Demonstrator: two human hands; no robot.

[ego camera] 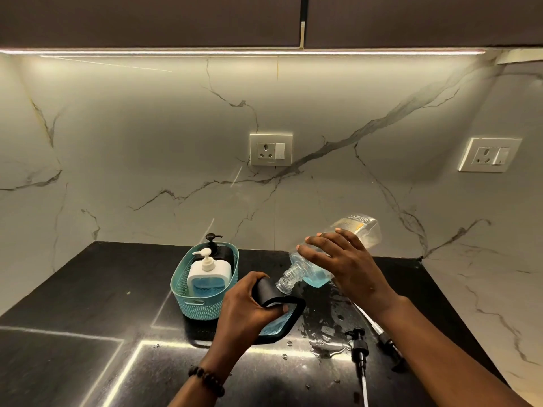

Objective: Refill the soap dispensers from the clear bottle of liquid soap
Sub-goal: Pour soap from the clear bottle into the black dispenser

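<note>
Left hand [244,306] gripping black dispenser [282,315]; right hand [340,259] clasping tilted clear bottle [326,254] above.

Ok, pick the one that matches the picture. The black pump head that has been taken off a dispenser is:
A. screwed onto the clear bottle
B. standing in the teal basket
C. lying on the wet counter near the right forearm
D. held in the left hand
C: the loose black pump head lies on the counter beside spilled liquid, just left of the right forearm.
</note>
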